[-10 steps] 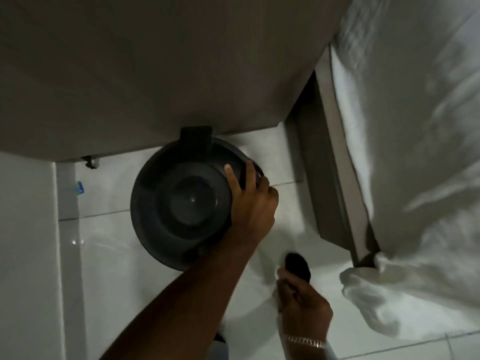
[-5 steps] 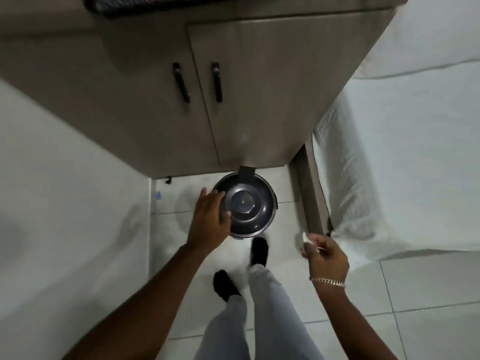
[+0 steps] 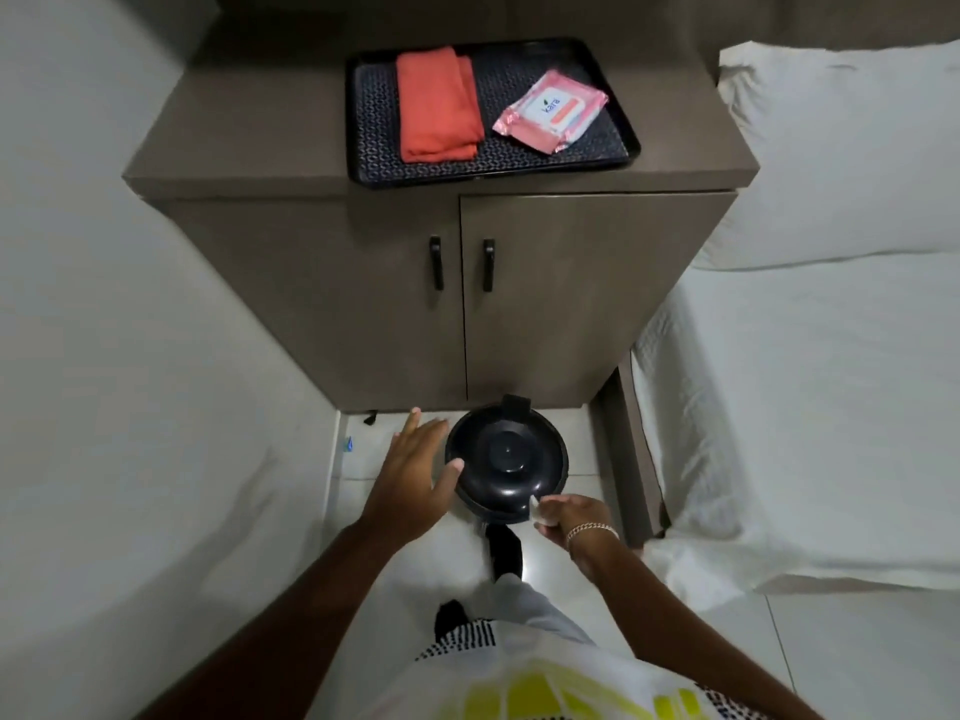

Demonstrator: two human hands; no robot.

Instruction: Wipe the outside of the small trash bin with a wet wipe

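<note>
**Left hand off the lid, right hand in with the wipe**

A second ago the left hand [image 3: 415, 470] gripped the rim of the trash bin [image 3: 505, 462] from the bin's right side. Half a second ago it rested on the left edge of the lid. Now it is spread open just beside that edge, thumb near the rim. The right hand [image 3: 571, 517], earlier held well apart from the bin near the bed, has come up to the bin's near rim, and the wet wipe [image 3: 535, 506] pinched in its fingers meets the lid's edge. The view has risen, so the tray [image 3: 363, 148] above both hands now shows.
</note>
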